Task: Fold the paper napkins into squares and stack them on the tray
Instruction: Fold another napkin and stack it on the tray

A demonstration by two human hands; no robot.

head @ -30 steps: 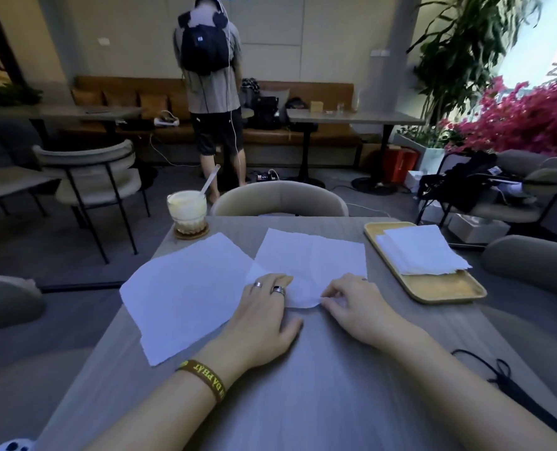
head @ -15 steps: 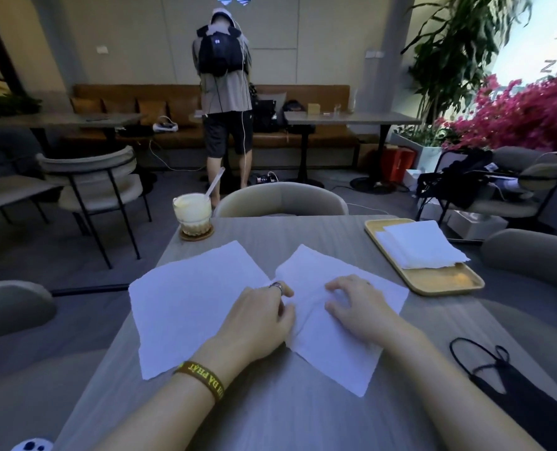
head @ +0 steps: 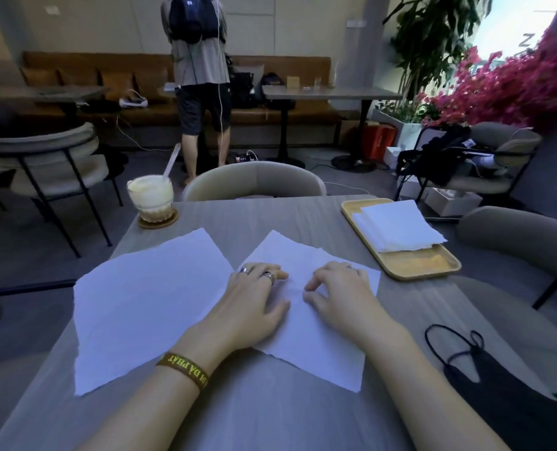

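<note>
Both hands lay on the unfolded napkin (head: pixel 306 323), neither one closed around anything. The left hand (head: pixel 254 304) pressed flat with fingers spread, its grip open, 2 rings on the fingers. The right hand (head: pixel 339 294) rested with fingers curled loosely, fingertips touching the paper, its grip also open and holding nothing.

That napkin lay spread as a diamond in the middle of the grey tabletop (head: pixel 270 411), and places below are given relative to it. Just left of it, corners nearly touching, lay a second unfolded napkin (head: pixel 147 307). Right and farther from the person sat a yellow tray (head: pixel 413 265) carrying a stack of folded napkins (head: pixel 397 227). Near right, at the tabletop edge, lay a black face mask (head: pixel 504 395) with ear loops.

A wristband (head: pixel 183 369) on the left wrist, brown with yellow lettering, read partly "DÀ PHÁT"; the remaining letters were cut off.

Far left beyond the napkin stood a glass of pale drink (head: pixel 150 198) with a straw on a round coaster (head: pixel 157 221). Straight beyond stood a beige chair (head: pixel 254 180). Farther back a person (head: pixel 199 66) with a black backpack stood facing a brown bench sofa (head: pixel 290 79). Pink flowers (head: pixel 514 89) and a green plant (head: pixel 433 34) filled the far right.
</note>
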